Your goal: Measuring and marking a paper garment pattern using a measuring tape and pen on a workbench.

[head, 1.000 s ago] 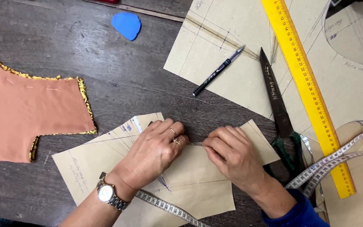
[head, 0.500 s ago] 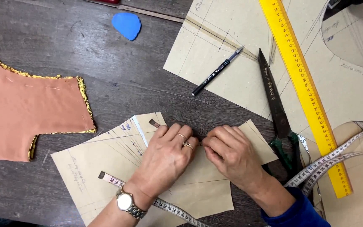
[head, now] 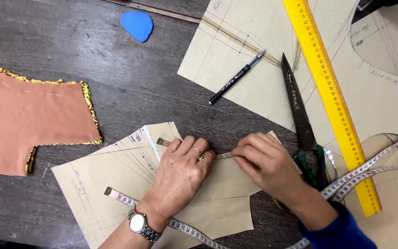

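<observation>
My left hand (head: 180,175), with rings and a wristwatch, lies flat on a brown paper pattern piece (head: 111,180) and presses a white measuring tape (head: 224,155) against it. One tape end (head: 162,142) pokes out beside its fingers. My right hand (head: 266,166), in a blue sleeve, pinches the same tape just to the right, so a short stretch shows between the hands. A loose part of the tape (head: 116,196) runs under my left wrist.
Black scissors (head: 298,115) with green handles lie right of my right hand, beside a long yellow ruler (head: 328,92). A black pen (head: 236,77) rests on a large paper pattern (head: 254,97). Blue tailor's chalk (head: 137,25) lies at the top, orange fabric with gold trim (head: 24,120) at the left.
My left hand has slid right until it meets the right hand. Two tape ends have come into view, one by its fingers and one left of its wrist.
</observation>
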